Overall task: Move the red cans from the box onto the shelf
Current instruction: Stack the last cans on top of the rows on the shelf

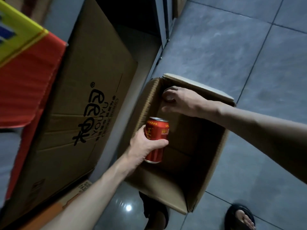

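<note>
Item 1. We logged one red cylindrical metal drinks can (pixel 157 130) with yellow lettering and a silver rim. It stood upright in the air over the left side of the box's opening and was not resting on anything.

Item 2. The left hand (pixel 144 145) held that can, with the thumb and fingers wrapped round its middle and lower body.

Item 3. We logged one open brown corrugated cardboard box (pixel 207 180) on the floor with its flaps up. The part of its interior we could see was dark.

Item 4. A second can (pixel 168 97) stood in the far left corner of the box. Only its pale round metal top showed, so we could not tell its colour.

Item 5. The right hand (pixel 184 102) reached into that corner, its fingers curled over the top of the second can and gripping it.

Item 6. A large closed brown cardboard carton (pixel 79 105) with black print lay just beside the box on its left.

Item 7. A red and yellow printed carton (pixel 25 72) sat at the upper left, overlapping the large carton.

Item 8. We noted a grey tiled floor (pixel 232 47), and a foot in a black sandal (pixel 240 216) near the box's near right corner.
</note>
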A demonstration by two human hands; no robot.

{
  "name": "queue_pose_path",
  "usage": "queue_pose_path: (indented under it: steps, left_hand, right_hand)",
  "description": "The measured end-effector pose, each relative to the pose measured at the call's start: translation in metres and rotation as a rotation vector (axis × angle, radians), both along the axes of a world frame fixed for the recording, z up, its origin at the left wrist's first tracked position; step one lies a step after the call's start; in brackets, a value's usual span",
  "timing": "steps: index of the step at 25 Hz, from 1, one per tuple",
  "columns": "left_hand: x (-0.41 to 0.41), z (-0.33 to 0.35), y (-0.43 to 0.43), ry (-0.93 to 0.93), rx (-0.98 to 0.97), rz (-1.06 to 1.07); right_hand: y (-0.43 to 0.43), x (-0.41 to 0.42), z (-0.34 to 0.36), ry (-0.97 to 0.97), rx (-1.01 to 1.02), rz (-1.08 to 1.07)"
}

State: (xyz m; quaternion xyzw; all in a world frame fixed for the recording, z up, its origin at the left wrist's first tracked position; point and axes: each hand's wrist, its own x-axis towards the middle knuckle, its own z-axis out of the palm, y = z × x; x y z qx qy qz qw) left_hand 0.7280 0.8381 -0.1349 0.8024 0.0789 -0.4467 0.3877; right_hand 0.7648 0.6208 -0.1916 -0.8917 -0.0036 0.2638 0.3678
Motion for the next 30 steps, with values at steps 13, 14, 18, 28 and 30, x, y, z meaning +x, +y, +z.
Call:
queue_pose_path:
  steps: [13,14,18,28,30]
  left_hand:
    - [-0.002,0.007,0.022,0.015,0.005,0.072]
    - [-0.005,0.018,0.018,0.029,-0.007,0.105]
    - [-0.012,0.096,-0.004,0.114,-0.139,0.229]
    - [-0.051,0.456,-0.034,0.217,-0.49,0.437]
    - [-0.064,0.542,-0.023,0.152,-0.494,0.454]
  right_hand:
    - [0.026,-0.027,-0.047,-0.083,-0.509,-0.014]
    - [0.023,-0.041,-0.031,-0.021,-0.414,-0.132]
    - [0.0,-0.096,0.08,0.202,0.191,-0.591]
    - [-0.046,-0.147,0.487,0.173,0.782,-0.608]
    - [-0.036,-0.154,0.572,0.136,0.832,-0.541]
